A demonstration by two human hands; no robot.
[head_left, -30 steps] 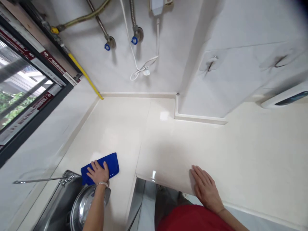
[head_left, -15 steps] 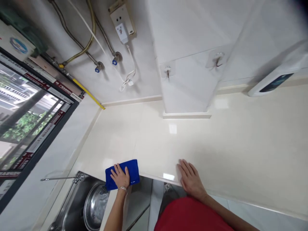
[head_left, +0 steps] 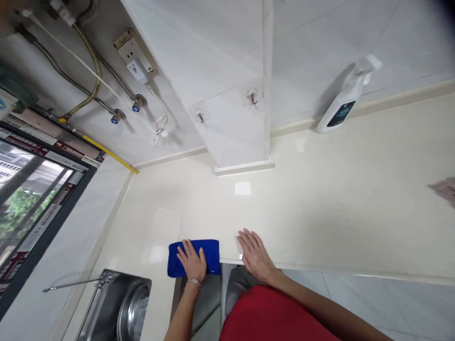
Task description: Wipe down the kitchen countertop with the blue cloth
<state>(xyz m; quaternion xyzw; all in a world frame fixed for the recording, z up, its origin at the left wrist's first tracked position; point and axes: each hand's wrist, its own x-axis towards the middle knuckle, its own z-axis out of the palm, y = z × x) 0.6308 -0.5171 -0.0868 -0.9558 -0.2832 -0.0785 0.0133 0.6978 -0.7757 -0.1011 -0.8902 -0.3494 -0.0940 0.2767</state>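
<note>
My left hand [head_left: 192,261] lies flat, fingers spread, pressing a folded blue cloth [head_left: 212,253] onto the cream countertop [head_left: 320,203] near its front edge. My right hand [head_left: 256,255] rests palm down on the counter just to the right of the cloth, fingers stretched out and holding nothing. A bracelet shows on my left wrist. My red shirt fills the lower middle of the view.
A steel sink [head_left: 103,312] with a metal pot [head_left: 133,315] in it and a thin faucet [head_left: 71,284] sits at lower left. A white spray bottle [head_left: 343,102] stands by the back wall. A tiled column [head_left: 231,132] juts onto the counter. Pipes, valves and a socket line the wall; a window is at left.
My left hand has slid the blue cloth rightward along the counter's front edge, away from the sink and closer to my right hand. The view has swung right, bringing the spray bottle into sight.
</note>
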